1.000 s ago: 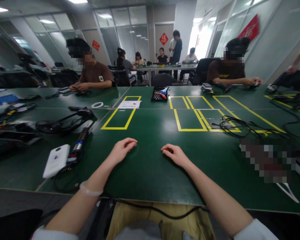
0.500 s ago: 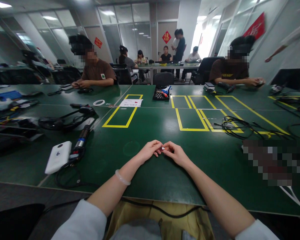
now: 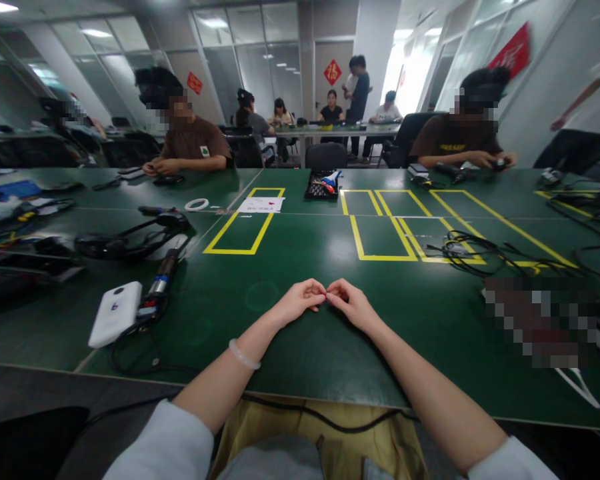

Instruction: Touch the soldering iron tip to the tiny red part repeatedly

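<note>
My left hand [image 3: 305,299] and my right hand [image 3: 349,303] meet fingertip to fingertip over the green table [image 3: 300,360]. Both are closed in a pinch. Something tiny and dark reddish seems to sit between the fingertips, too small to name and mostly covered by the fingers. A pale bangle [image 3: 244,355] circles my left wrist. Both forearms reach in from the near edge of the table.
Left of my arms lie a white power bank [image 3: 115,313], a black tool with a blue band [image 3: 163,277] and a headset [image 3: 125,243]. Black cables [image 3: 465,250] lie to the right. Farther off are a black tray [image 3: 322,187] and people seated across the table.
The small white and red thing seen between my fingertips is now nearly hidden. My fingers have shifted slightly, while both arms stay in place.
</note>
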`<act>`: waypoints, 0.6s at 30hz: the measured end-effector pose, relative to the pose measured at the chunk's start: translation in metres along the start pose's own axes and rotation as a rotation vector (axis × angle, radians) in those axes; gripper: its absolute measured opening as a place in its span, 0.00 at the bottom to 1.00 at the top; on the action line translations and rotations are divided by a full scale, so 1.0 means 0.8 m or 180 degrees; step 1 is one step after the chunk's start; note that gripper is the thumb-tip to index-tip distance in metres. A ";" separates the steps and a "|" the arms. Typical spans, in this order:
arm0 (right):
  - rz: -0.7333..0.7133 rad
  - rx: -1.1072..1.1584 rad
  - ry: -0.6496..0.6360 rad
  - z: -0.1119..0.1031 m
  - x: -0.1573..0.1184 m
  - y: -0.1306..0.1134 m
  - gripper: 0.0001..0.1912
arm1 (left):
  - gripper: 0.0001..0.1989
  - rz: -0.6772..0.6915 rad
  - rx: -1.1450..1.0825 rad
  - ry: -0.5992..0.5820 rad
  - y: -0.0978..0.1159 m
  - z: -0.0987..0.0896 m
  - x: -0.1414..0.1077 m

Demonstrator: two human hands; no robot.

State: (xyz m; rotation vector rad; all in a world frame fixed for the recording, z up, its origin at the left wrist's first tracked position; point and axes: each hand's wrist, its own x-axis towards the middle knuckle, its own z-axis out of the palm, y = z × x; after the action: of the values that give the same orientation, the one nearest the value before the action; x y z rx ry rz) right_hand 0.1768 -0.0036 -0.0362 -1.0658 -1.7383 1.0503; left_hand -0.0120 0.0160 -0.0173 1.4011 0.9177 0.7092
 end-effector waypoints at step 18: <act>0.0114 -0.0257 -0.0001 -0.007 0.001 0.000 0.09 | 0.19 0.0133 0.1077 0.0088 0.025 -0.048 -0.026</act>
State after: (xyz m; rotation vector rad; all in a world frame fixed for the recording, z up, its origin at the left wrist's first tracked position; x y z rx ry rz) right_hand 0.1814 -0.0018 -0.0340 -1.1509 -1.7809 1.0095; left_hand -0.0536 0.0188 0.0070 1.7152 1.0682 0.6248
